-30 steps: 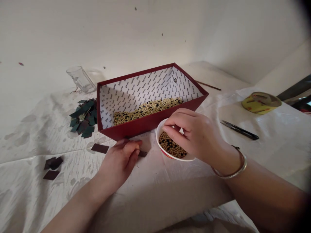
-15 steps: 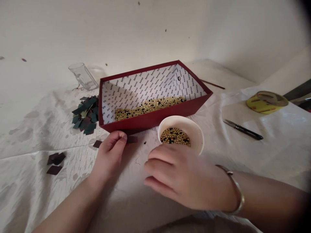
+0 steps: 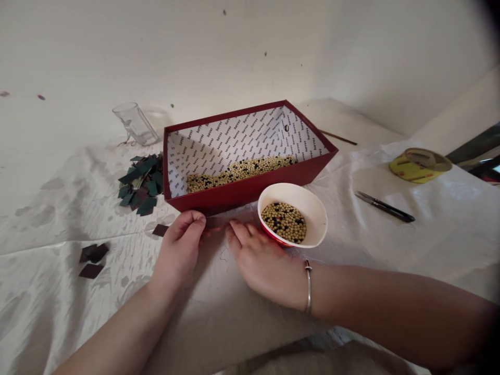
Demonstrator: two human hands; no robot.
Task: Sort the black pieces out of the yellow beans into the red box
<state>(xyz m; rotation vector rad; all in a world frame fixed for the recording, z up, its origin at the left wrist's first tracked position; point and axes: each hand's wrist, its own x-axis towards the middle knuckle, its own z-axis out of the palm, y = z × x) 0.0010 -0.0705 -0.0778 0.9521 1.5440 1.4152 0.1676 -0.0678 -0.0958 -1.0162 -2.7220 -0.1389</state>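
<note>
Brown strip [image 3: 217,222] lies between left hand [image 3: 180,245], pinching it, and right hand [image 3: 267,263], whose grip I cannot tell.

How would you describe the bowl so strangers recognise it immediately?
Find the large red box. In front of its right half sits a bowl holding tan and black beads. It is round and plain white inside, unlike the angular, print-lined box.

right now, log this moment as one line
left hand: pinching dark strip | right hand: near strip's end, grip unclear | white bowl: bead-like grains inside | red box: beyond hands
</note>
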